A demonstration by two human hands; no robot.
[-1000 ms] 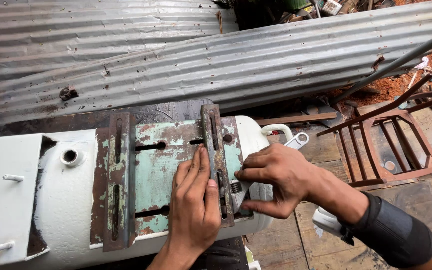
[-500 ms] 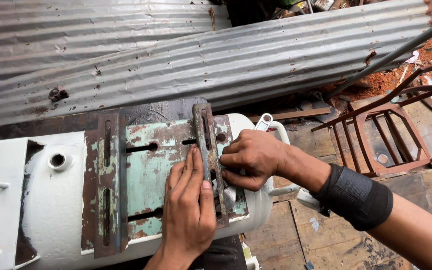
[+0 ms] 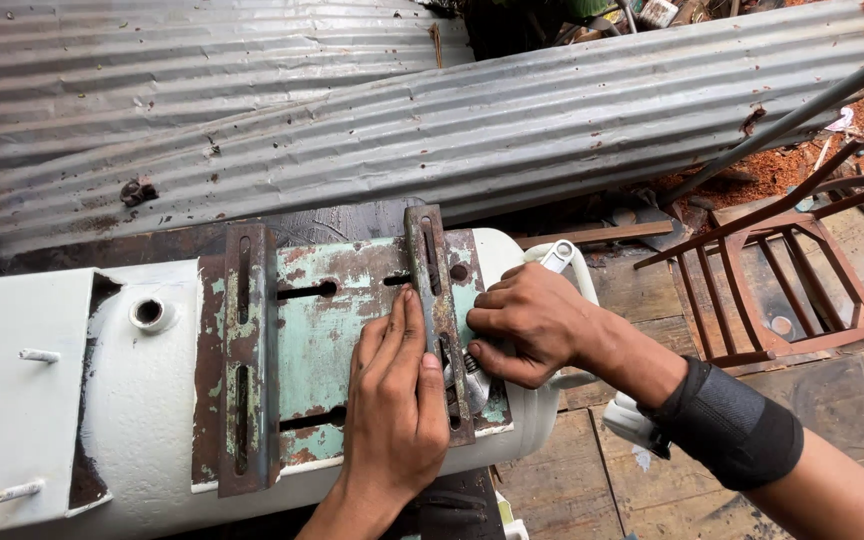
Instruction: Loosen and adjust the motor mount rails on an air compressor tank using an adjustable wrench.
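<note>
Head view: a white tank lies on its side, carrying a rusty, green-painted mounting plate with slotted rails. The left hand lies flat on the plate, fingers straight and pressed together, beside the right-hand rail. The right hand, a black wrist band behind it, is curled around a metal wrench at that rail's right edge. Corrugated metal sheets lie beyond, and a rusty chair frame sits far right on wooden planks.

Single head view, looking steeply down, close over hands
</note>
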